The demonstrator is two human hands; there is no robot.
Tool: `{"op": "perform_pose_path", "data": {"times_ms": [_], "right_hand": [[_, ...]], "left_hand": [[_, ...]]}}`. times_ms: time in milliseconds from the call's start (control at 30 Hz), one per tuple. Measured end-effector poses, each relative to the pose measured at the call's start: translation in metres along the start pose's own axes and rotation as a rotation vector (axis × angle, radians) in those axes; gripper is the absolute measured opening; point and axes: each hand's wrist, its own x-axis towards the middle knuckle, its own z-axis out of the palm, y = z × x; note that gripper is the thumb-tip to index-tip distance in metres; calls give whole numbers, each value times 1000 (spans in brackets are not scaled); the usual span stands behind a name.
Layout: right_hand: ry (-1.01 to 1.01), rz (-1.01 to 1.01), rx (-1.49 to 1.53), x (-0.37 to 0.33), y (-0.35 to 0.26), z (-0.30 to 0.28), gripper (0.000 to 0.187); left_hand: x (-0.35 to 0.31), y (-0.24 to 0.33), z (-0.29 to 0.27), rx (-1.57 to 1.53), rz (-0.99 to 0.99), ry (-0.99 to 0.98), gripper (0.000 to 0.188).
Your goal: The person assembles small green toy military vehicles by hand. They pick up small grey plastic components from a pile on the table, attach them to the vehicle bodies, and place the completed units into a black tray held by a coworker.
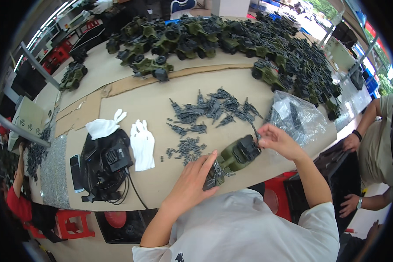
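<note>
A green and black toy military vehicle rests near the table's front edge, tilted toward the upper right. My left hand grips its lower-left end, with the fingers along one side and the thumb below. Beside the vehicle's other end, my right hand pinches a thin dark grey toy gun part; its lower end is hidden by the fingertips. Beyond the vehicle lies a loose pile of dark grey toy guns. Many small grey pieces are scattered just left of it.
Assembled toy vehicles crowd the far and right sides. A clear plastic bag lies right of the guns. White gloves, a black mesh bag with a corded device and a phone lie left. Another person stands at right.
</note>
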Motion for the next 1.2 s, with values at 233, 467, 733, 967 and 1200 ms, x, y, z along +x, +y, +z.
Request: {"op": "perform_pose_path", "data": {"times_ms": [233,467,733,967,1200], "right_hand": [[187,-242,200,-14,25,7,29],[221,-373,403,16,41,59,26],[418,-421,658,0,58,102,27],[313,-292,827,-16,27,106,37],[97,-190,436,-31,21,79,31]], "left_hand": [[-71,-38,34,-537,-652,341,58],[-43,-23,89,-1829,-615,48,42],[-33,-24,113,-1844,-440,147,36],[3,-21,98,-1017,-185,406,47],[-7,-13,79,-1520,-236,583,52]]}}
